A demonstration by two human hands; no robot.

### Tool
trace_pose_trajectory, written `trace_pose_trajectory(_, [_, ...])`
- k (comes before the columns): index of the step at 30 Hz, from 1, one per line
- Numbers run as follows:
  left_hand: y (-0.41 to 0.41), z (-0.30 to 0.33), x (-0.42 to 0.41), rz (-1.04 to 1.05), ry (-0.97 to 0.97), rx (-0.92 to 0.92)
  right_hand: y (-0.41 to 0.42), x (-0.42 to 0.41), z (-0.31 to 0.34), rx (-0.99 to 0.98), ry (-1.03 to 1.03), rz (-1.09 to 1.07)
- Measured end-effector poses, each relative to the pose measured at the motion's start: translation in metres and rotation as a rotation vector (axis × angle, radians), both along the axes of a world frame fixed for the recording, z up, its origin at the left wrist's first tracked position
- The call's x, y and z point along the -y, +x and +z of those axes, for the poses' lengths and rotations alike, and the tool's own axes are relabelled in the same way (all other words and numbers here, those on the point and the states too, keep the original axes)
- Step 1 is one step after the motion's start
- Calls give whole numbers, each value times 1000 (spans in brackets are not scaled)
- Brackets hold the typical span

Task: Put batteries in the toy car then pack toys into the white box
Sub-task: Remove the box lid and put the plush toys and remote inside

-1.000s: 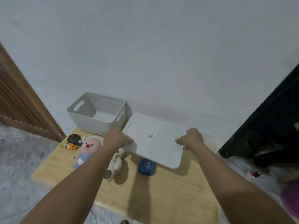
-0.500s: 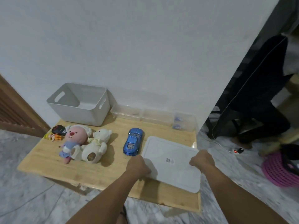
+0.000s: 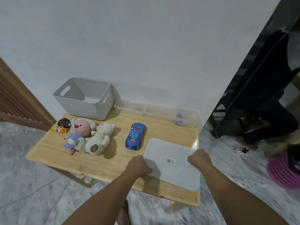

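A flat white lid (image 3: pixel 170 153) lies on the front right of the wooden table (image 3: pixel 113 163). My left hand (image 3: pixel 138 164) grips its left edge and my right hand (image 3: pixel 199 158) grips its right edge, both with curled fingers. The open white box (image 3: pixel 86 98) stands at the back left against the wall. A blue toy car (image 3: pixel 135 136) sits in the middle of the table. Left of it lie a pink plush (image 3: pixel 78 132), a white teddy bear (image 3: pixel 99 138) and small toys (image 3: pixel 62 125). Batteries (image 3: pixel 180 119) sit in a clear tray at the back right.
Clear plastic trays (image 3: pixel 146 109) line the wall behind the car. A person in dark clothes (image 3: pixel 266 88) stands at the right, near a pink basket (image 3: pixel 285 172) and a power strip (image 3: pixel 241 150) on the marble floor. A wooden door (image 3: pixel 17 98) is at the left.
The lid came from up near the box down to the table's front right, still in both hands. It uncovered the blue car and the trays by the wall.
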State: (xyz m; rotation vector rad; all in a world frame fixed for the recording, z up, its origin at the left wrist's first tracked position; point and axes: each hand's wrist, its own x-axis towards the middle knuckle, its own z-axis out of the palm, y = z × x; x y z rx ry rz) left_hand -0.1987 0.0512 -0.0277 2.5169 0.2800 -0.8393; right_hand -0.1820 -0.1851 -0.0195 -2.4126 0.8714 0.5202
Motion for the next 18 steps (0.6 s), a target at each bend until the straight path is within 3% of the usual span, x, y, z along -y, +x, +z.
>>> trace_pose_trajectory(7, [24,35,-43,19,79,140,32,-45,33,80,92,202])
trace_pose_trajectory(18, [71,84,-160,231,194,285,81,-193,62,165,254,533])
